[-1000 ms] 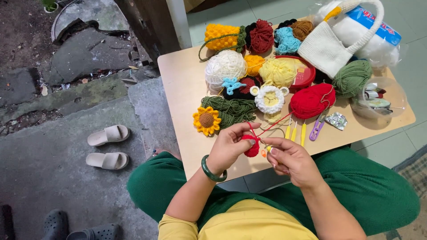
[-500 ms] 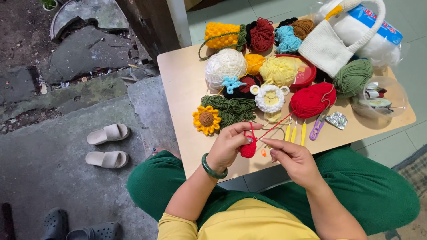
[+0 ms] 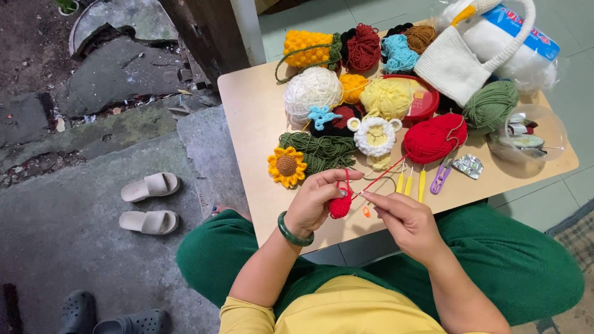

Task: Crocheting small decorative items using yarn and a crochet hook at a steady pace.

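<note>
- Head view: left hand [image 3: 314, 201] pinches a small red crochet piece [image 3: 340, 205] at the table [image 3: 253, 124] edge, six o'clock.
- Right hand [image 3: 405, 221] fingers closed on the red strand [image 3: 382, 175], I judge; hook unseen.
- Risk: tugging could roll the red yarn ball [image 3: 435, 137], two o'clock.

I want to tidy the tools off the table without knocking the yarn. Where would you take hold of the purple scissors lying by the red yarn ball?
Grip the purple scissors at the looped handle end, which points toward the table's near edge. Come from that near side, probably: the red yarn ball crowds the far tip, and yellow crochet hooks lie just left.
</note>
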